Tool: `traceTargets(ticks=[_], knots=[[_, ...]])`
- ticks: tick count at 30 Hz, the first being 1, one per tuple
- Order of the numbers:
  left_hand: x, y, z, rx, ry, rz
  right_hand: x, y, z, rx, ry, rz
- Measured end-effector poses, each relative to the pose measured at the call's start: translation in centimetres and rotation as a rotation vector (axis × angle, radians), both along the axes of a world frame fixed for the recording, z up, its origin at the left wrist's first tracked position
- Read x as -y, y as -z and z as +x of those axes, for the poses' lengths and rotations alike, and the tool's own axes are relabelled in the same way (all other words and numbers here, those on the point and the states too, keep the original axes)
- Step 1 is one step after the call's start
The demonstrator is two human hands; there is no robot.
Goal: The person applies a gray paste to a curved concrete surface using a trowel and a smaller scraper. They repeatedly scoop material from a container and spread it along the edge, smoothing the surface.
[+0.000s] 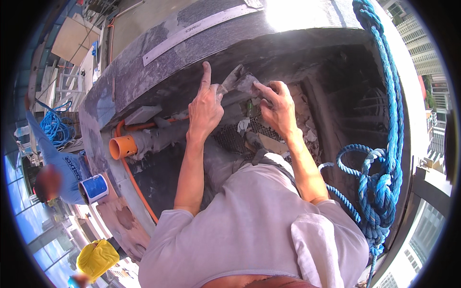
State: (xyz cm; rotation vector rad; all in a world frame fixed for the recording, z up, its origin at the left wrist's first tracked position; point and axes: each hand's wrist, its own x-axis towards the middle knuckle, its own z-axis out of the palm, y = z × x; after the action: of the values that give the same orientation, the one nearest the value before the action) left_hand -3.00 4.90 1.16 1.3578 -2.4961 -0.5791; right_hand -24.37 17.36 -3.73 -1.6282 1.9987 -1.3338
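Note:
My left hand (205, 108) is near the upper wall of the recess, index finger stretched out and the other fingers curled at one end of a grey, dusty, folded-looking flat piece (245, 80), whose material I cannot make out. My right hand (277, 103) grips the other end of that piece between thumb and fingers. Above it, a long metal ruler (192, 33) lies on the grey stone ledge (125, 81). Below and left of my hands are an orange pipe end (122, 148) and thinner orange conduit (139, 192). Debris (302, 120) lies in the bottom of the recess.
Knotted blue rope (391, 91) hangs along the right side. At the left, a person in a blue shirt (67, 165) is outside the recess, near a blue and white bucket (93, 187), coiled blue rope (55, 127) and a yellow object (98, 257). Railings and buildings show around the rim.

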Motion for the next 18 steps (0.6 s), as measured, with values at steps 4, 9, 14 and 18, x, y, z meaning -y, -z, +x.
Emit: traceTargets(ticks=[4,9,14,18], knots=[[-0.1,-0.5,-0.4,-0.002,0.004,0.012,-0.3,0.6,0.0,-0.003,0.039,-0.006],[-0.2,-0.6,-0.6,-0.011,0.019,0.002,-0.8,1.0,-2.0,-0.13,0.095,0.18],[-0.4,-0.7,-1.1,0.013,-0.004,-0.013,-1.5,-0.3,-9.0,0.106,0.421,-0.123],[-0.4,-0.5,-1.3,0.05,-0.008,-0.027,-0.3,-2.7,-15.0,-0.078,0.549,-0.343]])
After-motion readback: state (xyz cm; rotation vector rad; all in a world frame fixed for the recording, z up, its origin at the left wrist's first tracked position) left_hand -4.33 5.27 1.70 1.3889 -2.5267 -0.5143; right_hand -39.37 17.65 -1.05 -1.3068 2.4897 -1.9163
